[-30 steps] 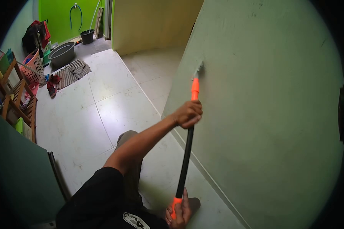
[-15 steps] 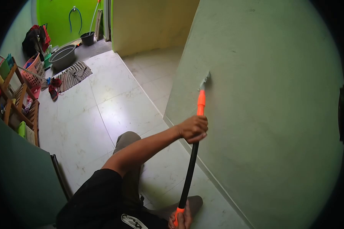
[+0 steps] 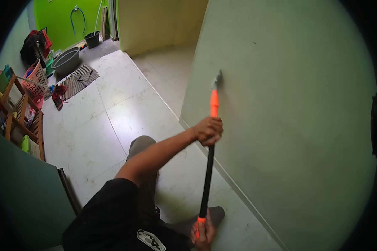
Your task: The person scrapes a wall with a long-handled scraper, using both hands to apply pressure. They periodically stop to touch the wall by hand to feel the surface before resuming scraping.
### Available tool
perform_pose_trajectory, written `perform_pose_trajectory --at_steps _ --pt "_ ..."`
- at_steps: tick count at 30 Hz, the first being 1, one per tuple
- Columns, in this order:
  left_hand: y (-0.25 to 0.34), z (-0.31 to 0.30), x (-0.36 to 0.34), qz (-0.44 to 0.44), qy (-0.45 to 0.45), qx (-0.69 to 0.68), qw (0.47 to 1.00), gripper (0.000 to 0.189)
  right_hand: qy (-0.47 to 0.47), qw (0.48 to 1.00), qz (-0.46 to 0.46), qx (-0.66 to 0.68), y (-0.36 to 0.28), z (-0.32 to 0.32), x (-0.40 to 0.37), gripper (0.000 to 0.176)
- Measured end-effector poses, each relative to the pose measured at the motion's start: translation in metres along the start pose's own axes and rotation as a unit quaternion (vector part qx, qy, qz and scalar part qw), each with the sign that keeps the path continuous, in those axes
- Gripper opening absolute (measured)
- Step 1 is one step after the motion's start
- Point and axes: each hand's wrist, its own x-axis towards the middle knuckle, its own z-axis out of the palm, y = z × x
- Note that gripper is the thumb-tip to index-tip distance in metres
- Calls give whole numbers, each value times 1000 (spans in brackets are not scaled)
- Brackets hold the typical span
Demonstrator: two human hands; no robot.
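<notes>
A long-handled tool with a black pole (image 3: 207, 178), orange collar and orange lower grip slants up in front of me. Its small grey-white head (image 3: 217, 80) is at the green wall (image 3: 289, 117); its exact kind cannot be made out. My left hand (image 3: 208, 131) is wrapped round the pole just below the orange collar. Lower down, my right hand (image 3: 204, 234) grips the orange lower end, close to my leg (image 3: 215, 215). Both hands have their fingers closed, the left one higher than the right.
White floor tiles (image 3: 125, 100) run along the wall's base. On the left stand a wooden rack (image 3: 19, 119), a pink laundry basket (image 3: 35, 79) and a grey tub (image 3: 67, 60). A striped mat (image 3: 79, 79) and red shoes (image 3: 58, 98) lie nearby. A black bucket (image 3: 93, 39) is at the back.
The tool's head has shifted left and slightly up in view, and the pole stands a little more upright. Both hands keep their hold. The whole view has moved slightly.
</notes>
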Motion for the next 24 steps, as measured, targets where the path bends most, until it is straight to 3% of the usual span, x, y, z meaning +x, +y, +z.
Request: perform_pose_trajectory --at_steps 5,9,12,14,15,18,21,24 --pt "-9 -35 -2 -49 -27 31 998 32 -23 1000 2 3 -10 20 14 61" --pt "17 3 10 -27 -55 8 998 32 -31 999 -39 -11 0 0 -7 59" --pt "-23 -13 -20 -35 53 -21 998 33 -5 999 -24 -28 -4 7 26 56" --pt "-35 -54 -29 -87 -18 69 994 32 -25 1000 4 -8 -23 34 48 56" --pt "-30 -54 -30 -125 22 57 990 35 -61 997 -32 -30 -24 35 48 57" --pt "-7 -52 7 -72 -44 71 994 34 -82 996 -26 17 -15 18 29 61" --pt "23 -39 58 -22 -36 61 997 32 -28 997 1 69 16 -8 -4 60" --pt "42 -39 83 4 -27 53 998 33 -29 992 -19 122 4 3 -32 62"
